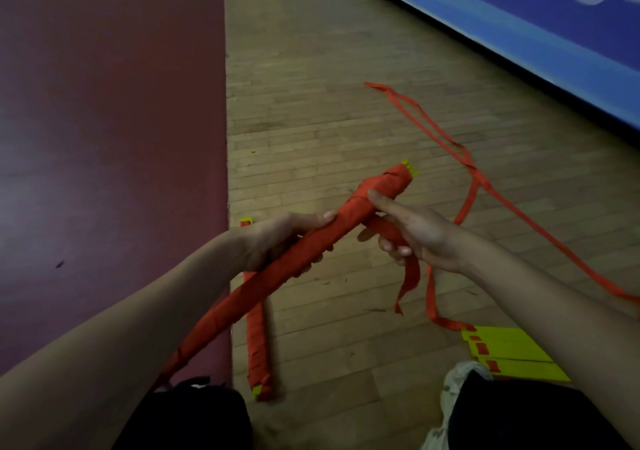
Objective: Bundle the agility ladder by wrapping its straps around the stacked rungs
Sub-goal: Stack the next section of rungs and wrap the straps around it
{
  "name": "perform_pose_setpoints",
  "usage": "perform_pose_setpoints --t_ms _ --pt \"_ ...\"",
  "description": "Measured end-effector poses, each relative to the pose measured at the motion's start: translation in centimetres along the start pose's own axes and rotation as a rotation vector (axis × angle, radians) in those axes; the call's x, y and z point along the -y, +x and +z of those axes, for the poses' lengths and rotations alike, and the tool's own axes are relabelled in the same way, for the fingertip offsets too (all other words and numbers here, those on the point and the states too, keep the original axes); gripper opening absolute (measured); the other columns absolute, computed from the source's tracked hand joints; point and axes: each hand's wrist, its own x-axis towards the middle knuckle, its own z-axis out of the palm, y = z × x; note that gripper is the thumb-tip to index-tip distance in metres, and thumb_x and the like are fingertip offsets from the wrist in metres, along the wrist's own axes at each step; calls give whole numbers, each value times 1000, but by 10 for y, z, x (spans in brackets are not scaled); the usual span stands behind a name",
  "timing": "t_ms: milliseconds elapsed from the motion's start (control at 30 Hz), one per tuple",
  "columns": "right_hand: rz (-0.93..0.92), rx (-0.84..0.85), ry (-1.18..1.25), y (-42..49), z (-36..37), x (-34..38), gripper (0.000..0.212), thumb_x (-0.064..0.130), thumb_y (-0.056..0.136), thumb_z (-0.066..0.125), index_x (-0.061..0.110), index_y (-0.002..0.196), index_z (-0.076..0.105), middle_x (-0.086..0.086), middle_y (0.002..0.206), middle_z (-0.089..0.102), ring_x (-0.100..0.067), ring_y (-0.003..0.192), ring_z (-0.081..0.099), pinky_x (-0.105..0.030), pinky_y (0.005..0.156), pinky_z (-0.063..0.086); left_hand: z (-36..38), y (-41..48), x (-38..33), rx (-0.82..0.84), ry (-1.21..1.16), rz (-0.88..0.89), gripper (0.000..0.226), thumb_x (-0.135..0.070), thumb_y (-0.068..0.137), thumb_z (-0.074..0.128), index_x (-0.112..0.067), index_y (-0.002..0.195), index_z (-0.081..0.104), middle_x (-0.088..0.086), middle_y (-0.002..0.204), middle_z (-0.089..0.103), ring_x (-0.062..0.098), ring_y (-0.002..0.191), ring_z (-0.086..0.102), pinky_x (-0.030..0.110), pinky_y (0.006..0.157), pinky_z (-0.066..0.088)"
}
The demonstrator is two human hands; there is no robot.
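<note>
A long bundle of stacked rungs (301, 259), wound in orange strap with yellow rung tips showing at its far end, runs diagonally across the middle of the head view. My left hand (277, 238) grips the bundle around its middle. My right hand (412, 231) holds the orange strap (388, 233) just beside the bundle, index finger stretched along the wrapped part. Loose strap (498, 200) hangs from that hand and trails over the floor to the right and far back.
A second wrapped bundle (258, 345) lies on the wooden floor below my hands. Yellow rungs (512, 352) with orange strap lie stacked at the lower right by my shoe (457, 380). A dark red mat (104, 137) fills the left; a blue banner (519, 23) lines the back right.
</note>
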Motion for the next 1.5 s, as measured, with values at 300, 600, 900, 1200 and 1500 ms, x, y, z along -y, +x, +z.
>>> perform_pose_setpoints --t_ms 300,600,900,1200,1500 --pt "-7 -103 11 0 -1 0 65 61 85 53 -1 89 68 4 46 40 -6 34 26 -20 40 26 6 0 -8 -55 7 -23 58 -63 70 63 -10 93 69 5 76 65 16 63 58 28 61 47" --pt "-8 -249 194 10 15 -6 34 31 100 48 2 88 59 4 48 47 -2 31 30 -16 35 28 23 12 -9 -449 246 55 60 -68 67 70 -18 99 72 3 95 71 19 88 67 31 82 54" --pt "122 -284 213 10 7 -3 50 67 79 59 18 70 54 5 46 40 -5 32 25 -17 35 22 45 10 -10 -663 878 263 64 -85 68 51 -29 97 64 -3 85 69 18 83 64 37 77 53" --pt "82 -249 443 9 13 -8 39 52 81 68 19 74 49 9 44 24 -3 33 20 -18 32 17 36 1 -14 -364 459 208 57 -69 65 70 -23 97 62 2 86 69 19 75 68 33 69 56" --pt "-72 -191 448 5 18 -1 40 52 75 68 23 64 43 8 44 24 -5 37 22 -18 36 19 -7 -10 1 348 -91 -164 85 -73 85 33 3 101 67 18 81 65 23 65 63 30 66 53"
